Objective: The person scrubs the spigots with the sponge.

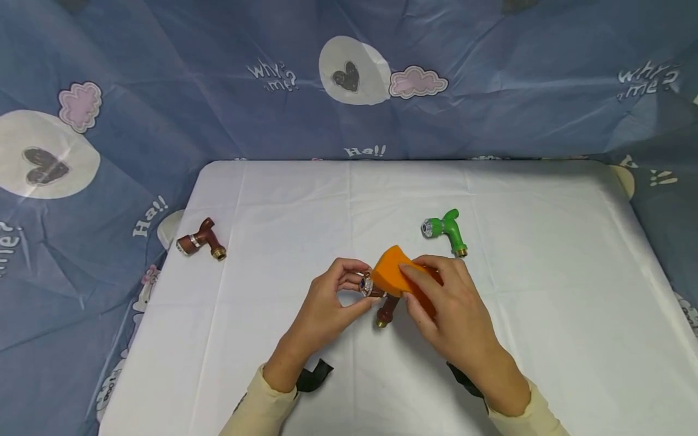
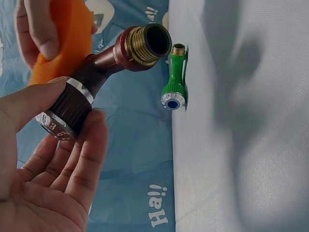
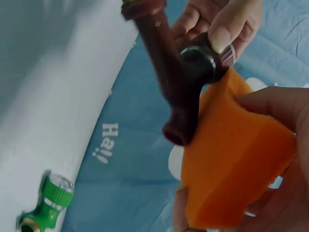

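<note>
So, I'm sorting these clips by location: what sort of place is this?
Probably a makeshift tabletop workspace, though I can't be certain: a white-covered table, printed blue sheeting behind and beside it, and a held brown tap joined to no pipe.

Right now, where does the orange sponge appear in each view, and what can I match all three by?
Head: the orange sponge is right of and below centre, in the right hand.
Left wrist: upper left, cut by the top edge, partly behind the held brown tap.
Right wrist: large, right of and below centre.
Shared landmark: the green tap, right of centre in head, upper right of centre in left wrist, bottom left in right wrist.
</note>
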Demonstrator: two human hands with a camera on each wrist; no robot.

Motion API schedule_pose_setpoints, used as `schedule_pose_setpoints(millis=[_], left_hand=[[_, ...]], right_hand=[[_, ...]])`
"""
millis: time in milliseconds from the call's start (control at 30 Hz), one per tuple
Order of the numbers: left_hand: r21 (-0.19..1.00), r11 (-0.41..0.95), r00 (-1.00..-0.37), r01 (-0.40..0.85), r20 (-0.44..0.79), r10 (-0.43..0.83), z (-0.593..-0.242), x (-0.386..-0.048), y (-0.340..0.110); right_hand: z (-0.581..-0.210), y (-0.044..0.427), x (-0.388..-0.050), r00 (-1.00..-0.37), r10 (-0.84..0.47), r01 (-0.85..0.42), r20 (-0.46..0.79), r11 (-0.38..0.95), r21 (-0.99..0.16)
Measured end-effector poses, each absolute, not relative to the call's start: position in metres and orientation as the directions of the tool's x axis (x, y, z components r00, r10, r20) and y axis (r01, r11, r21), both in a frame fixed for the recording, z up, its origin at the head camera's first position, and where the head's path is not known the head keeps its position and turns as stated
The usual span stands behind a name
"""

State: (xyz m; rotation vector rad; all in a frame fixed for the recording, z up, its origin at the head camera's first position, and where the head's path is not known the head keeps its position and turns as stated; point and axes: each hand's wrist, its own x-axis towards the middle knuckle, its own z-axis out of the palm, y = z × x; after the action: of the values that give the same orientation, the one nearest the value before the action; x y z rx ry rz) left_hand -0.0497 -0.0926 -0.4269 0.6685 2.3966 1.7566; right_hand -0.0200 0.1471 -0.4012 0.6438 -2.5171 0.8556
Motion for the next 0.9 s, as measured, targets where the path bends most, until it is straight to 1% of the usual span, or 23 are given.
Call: schedule_pose_setpoints(millis=[200, 333, 467, 567, 733, 900], left_hand=[[0.906, 0.24, -0.888, 0.35, 0.239, 0.393, -0.427, -0.05, -0.093], [0.892, 0.239, -0.881, 0.383, 0.274, 0.386, -0.428, -0.052, -0.093], [0.892, 0.233, -0.879, 0.387, 0.281, 0.386, -0.429, -0.053, -0.094], [0.893, 0.233, -0.878, 0.384, 0.276, 0.39, -0.429, -0.053, -0.095], [0.902, 0.216, -0.874, 0.374, 0.265, 0.408, -0.427, -0.053, -0.095], [0.896, 0.171, -0.844, 0.41, 0.302, 0.442, -0.426, -0.054, -0.096]], right_hand=[[-0.404, 0.156, -0.023, -0.814, -0.246, -0.5, 0.527, 0.757, -0.42], [-0.405, 0.163, -0.022, -0.823, -0.216, -0.485, 0.525, 0.747, -0.454], [-0.404, 0.166, -0.018, -0.83, -0.193, -0.498, 0.523, 0.678, -0.541], [-0.403, 0.162, -0.014, -0.81, -0.215, -0.551, 0.546, 0.598, -0.582], [-0.403, 0.151, -0.01, -0.755, -0.261, -0.639, 0.601, 0.499, -0.586], [-0.406, 0.149, -0.01, -0.746, -0.26, -0.651, 0.614, 0.482, -0.586]])
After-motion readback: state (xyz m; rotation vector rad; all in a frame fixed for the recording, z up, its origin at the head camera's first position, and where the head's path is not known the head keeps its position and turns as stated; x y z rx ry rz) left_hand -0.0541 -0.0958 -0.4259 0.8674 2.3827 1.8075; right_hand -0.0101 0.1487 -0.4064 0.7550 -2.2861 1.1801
